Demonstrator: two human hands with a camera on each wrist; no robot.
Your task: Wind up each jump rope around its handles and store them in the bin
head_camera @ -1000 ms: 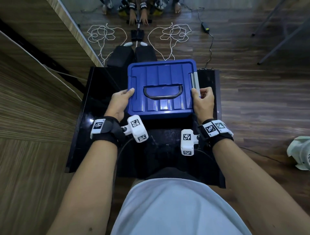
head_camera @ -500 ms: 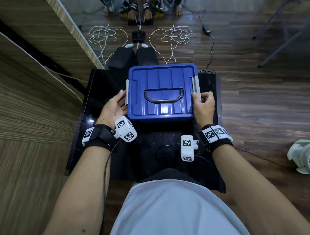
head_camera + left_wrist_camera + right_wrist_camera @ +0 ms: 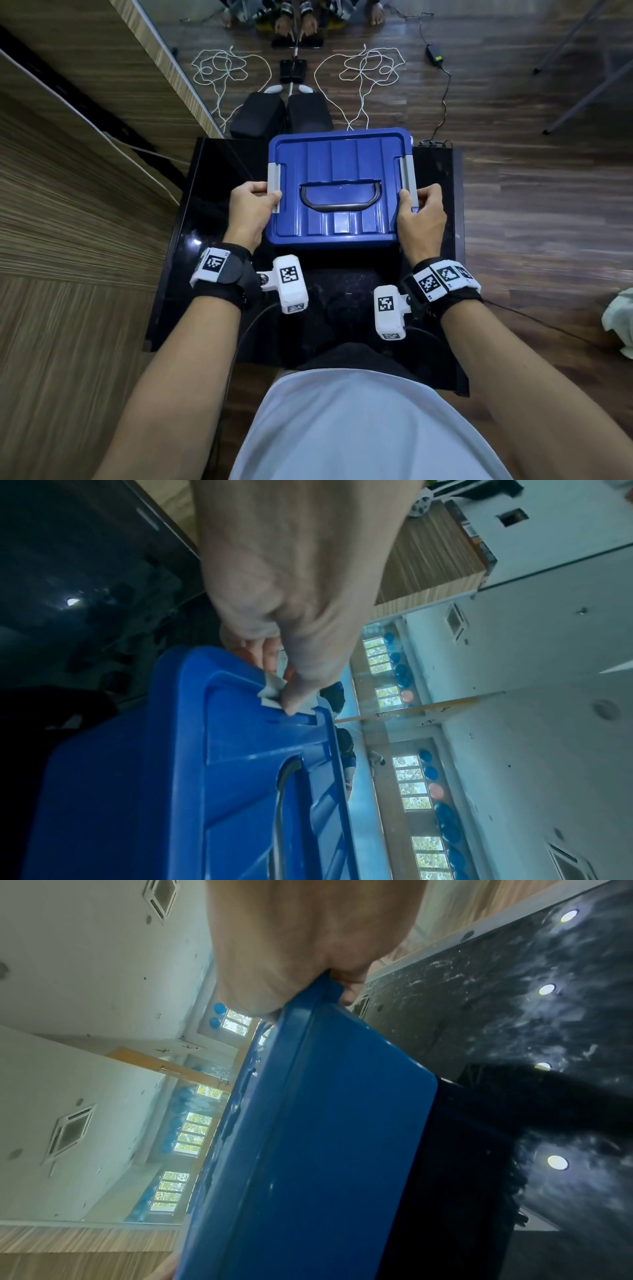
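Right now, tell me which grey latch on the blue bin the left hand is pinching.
The left-edge latch of the bin, pinched by the left hand. The right-edge latch sits opposite, gripped by the right hand.

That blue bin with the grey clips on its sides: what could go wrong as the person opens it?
The left hand and right hand each pinch a grey latch on the blue bin.

1. If one latch frees first, the lid may tilt and jam.
2. The bin sits at the far edge of the black table; a push could slide it off.
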